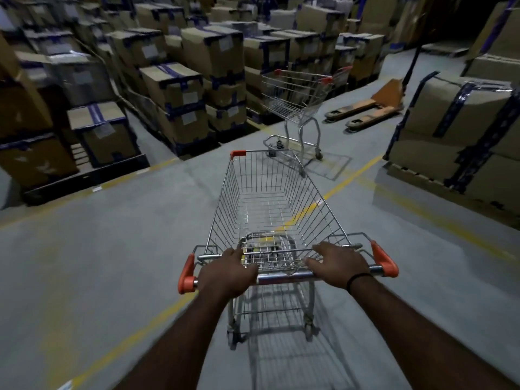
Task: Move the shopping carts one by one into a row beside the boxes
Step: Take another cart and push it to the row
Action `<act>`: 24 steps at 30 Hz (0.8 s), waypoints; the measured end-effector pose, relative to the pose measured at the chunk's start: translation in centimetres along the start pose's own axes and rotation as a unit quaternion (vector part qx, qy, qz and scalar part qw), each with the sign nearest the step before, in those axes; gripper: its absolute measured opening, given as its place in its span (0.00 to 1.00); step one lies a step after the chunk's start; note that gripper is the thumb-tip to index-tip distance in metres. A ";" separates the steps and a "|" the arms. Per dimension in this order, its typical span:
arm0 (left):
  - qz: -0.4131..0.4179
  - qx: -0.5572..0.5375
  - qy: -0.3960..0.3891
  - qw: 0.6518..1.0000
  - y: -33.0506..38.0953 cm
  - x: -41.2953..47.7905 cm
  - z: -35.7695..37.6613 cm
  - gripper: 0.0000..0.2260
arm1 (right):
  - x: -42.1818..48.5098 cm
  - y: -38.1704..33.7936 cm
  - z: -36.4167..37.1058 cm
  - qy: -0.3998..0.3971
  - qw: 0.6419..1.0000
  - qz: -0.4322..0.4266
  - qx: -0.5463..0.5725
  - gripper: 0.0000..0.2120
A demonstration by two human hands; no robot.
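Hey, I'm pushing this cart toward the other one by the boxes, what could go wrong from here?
The pushed cart heads almost straight at the parked cart and could ram it into the boxes. The pallet jack lies low on the floor just right of it, a wheel snag. Your right hand looks spread, not wrapped, on the handle, so steering may slip.

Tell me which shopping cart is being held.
The near silver wire cart, its handle under the left hand and right hand; the far wire cart stands untouched.
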State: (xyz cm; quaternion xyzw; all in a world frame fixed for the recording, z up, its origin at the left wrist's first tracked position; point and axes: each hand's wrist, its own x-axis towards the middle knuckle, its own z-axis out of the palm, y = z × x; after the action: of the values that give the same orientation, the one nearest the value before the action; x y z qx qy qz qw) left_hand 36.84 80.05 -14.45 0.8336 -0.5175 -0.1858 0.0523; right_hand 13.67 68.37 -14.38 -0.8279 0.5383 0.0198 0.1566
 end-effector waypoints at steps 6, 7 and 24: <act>0.008 0.006 -0.004 1.000 1.2 9.2 -2.0 0.30 | 8.3 0.2 -2.0 0.003 1.000 0.015 0.004 0.29; 0.010 0.007 -0.001 1.000 1.6 10.8 -2.3 0.30 | 10.0 0.5 -2.4 0.001 1.000 0.018 0.004 0.29; -0.026 -0.001 0.026 0.999 11.8 39.9 -7.8 0.29 | 41.2 7.3 -10.9 -0.010 1.000 -0.018 -0.019 0.29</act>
State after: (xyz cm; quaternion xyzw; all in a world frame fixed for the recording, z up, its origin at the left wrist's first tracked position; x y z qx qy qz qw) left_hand 45.52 38.63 -14.12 0.8513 -0.4938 -0.1661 0.0613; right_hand 22.93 26.11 -14.08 -0.8399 0.5215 0.0353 0.1463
